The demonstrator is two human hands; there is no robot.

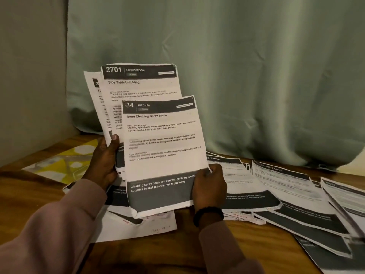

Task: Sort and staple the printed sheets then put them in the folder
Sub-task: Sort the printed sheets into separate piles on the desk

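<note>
Thin, floppy black-and-white printed sheets [162, 147]: light, easily creased; pinched at side edges by left hand [104, 161] and right hand [209, 186].

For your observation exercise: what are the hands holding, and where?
Left hand grips the fanned sheets at their left edge; right hand holds the kitchen sheet at its lower right edge.

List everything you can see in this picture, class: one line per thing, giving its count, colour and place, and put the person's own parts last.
Kitchen sheet: one, black and white, held up in front.
Living room sheet: one, black and white, behind it.
Loose sheets: several, black and white, spread on the table at right.
Folder: one, yellow and white, table at left.
Table: one, brown wood.
Curtain: one, pale green, behind.
Wristband: one, black, right wrist.
Left hand: grips the fanned sheets.
Right hand: pinches the kitchen sheet.
</note>
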